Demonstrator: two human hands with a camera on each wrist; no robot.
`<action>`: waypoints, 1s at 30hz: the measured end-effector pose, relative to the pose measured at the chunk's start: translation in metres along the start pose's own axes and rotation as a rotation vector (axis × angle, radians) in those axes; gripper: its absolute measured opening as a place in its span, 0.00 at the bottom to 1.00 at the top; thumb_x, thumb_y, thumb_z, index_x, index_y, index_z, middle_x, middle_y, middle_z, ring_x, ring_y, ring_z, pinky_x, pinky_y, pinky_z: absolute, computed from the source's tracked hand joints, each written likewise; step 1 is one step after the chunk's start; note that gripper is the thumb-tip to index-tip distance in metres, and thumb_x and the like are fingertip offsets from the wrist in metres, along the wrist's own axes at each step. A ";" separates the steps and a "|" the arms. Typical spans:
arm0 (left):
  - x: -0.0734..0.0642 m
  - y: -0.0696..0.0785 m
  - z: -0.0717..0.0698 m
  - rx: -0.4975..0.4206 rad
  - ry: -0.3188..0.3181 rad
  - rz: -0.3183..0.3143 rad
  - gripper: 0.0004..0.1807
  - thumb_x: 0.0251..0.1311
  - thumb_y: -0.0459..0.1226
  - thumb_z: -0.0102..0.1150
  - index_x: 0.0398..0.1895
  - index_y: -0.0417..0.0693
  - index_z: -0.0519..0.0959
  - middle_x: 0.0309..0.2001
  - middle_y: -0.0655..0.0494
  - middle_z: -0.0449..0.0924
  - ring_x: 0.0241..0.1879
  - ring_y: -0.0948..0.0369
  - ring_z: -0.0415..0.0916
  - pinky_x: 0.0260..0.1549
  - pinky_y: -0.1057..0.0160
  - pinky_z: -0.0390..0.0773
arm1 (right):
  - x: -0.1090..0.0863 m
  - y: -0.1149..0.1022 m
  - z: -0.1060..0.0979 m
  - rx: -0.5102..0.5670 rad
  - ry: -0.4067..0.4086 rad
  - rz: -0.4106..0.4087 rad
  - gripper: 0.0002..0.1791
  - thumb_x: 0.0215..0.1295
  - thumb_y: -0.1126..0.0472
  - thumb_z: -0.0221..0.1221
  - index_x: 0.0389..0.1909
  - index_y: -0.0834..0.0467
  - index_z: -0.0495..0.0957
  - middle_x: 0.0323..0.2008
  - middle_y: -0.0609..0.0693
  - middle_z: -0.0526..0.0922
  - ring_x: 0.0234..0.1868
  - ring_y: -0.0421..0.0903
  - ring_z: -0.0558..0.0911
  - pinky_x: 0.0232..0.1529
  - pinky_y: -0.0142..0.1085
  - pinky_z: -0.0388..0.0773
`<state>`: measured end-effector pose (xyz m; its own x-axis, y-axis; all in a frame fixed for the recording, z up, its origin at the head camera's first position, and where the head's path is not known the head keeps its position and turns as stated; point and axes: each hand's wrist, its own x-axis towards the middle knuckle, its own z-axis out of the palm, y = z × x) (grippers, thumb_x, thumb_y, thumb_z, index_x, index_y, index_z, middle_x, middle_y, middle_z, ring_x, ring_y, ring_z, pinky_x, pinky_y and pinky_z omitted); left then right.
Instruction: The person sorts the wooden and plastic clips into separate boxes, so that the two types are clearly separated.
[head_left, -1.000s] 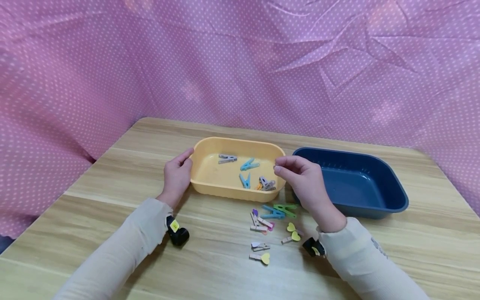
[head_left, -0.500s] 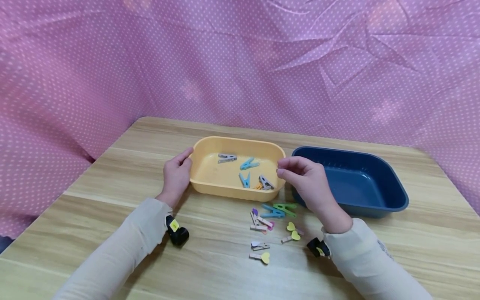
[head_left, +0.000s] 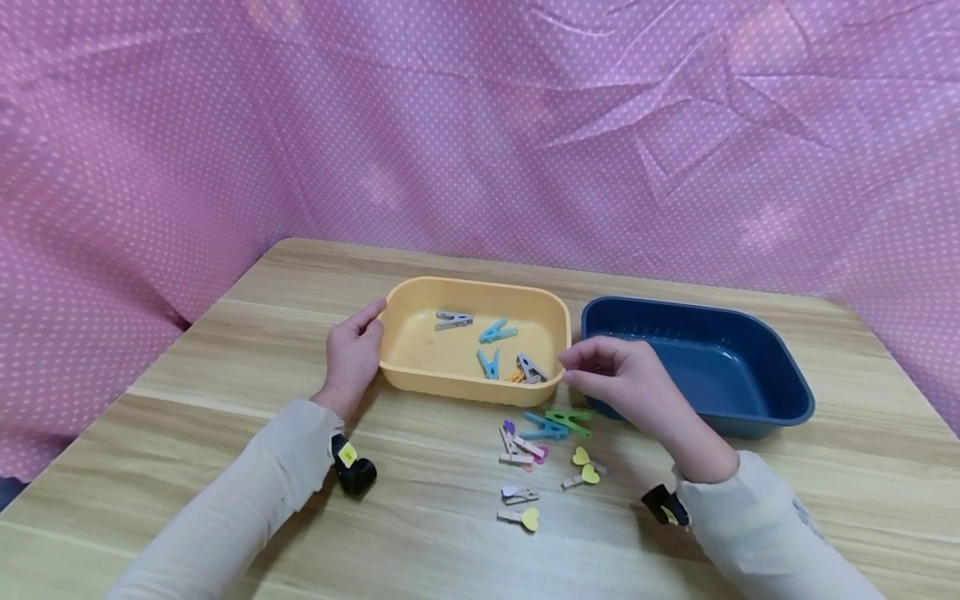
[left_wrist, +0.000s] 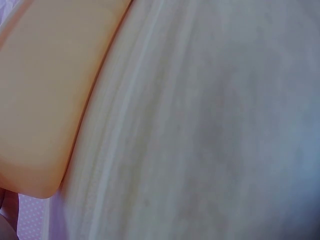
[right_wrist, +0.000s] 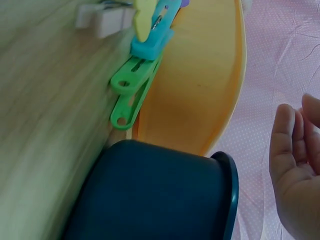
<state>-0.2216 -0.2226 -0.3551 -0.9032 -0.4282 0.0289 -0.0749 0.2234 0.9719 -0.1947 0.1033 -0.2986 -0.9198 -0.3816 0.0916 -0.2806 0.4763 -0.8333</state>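
A yellow plastic basin (head_left: 472,387) stands on the table, holding several grey, blue and orange clothespins. My left hand (head_left: 354,354) holds it at its left end; in the left wrist view only bits of the fingers show beside the basin's wall (left_wrist: 55,90). My right hand (head_left: 637,385) hovers by the basin's right end, fingers loosely bent, with nothing visible between them in the right wrist view. Below that hand lie a green clothespin (head_left: 568,421) and a blue clothespin (head_left: 545,427). Nearer are several small wooden clothespins with heart shapes, including a yellow-heart clothespin (head_left: 519,518).
To the right stands a dark blue basin (head_left: 772,417), close beside the yellow one, with no objects visible inside. The wooden table (head_left: 247,350) reaches back to a pink dotted cloth (head_left: 480,150) hanging behind and at the sides.
My right hand has moved right and toward me, away from the yellow basin's right rim. My left hand and the clothespins have stayed in place.
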 end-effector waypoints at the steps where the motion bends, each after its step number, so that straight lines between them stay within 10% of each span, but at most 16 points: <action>1: 0.000 0.000 0.000 0.000 0.001 0.001 0.20 0.65 0.34 0.43 0.60 0.48 0.71 0.63 0.55 0.68 0.60 0.64 0.66 0.56 0.66 0.70 | -0.001 0.001 0.000 -0.014 -0.009 -0.006 0.09 0.57 0.62 0.63 0.39 0.59 0.81 0.35 0.52 0.82 0.34 0.47 0.76 0.33 0.29 0.78; 30: 0.002 0.003 -0.001 0.028 -0.007 0.006 0.21 0.65 0.34 0.43 0.61 0.48 0.71 0.63 0.55 0.68 0.61 0.63 0.64 0.57 0.65 0.69 | -0.002 0.010 0.011 -0.191 -0.401 -0.155 0.12 0.55 0.63 0.64 0.41 0.58 0.82 0.38 0.49 0.85 0.37 0.41 0.80 0.38 0.30 0.78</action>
<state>-0.2235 -0.2241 -0.3520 -0.9068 -0.4203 0.0331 -0.0809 0.2504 0.9648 -0.1926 0.1000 -0.3135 -0.6949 -0.7179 -0.0427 -0.4862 0.5127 -0.7076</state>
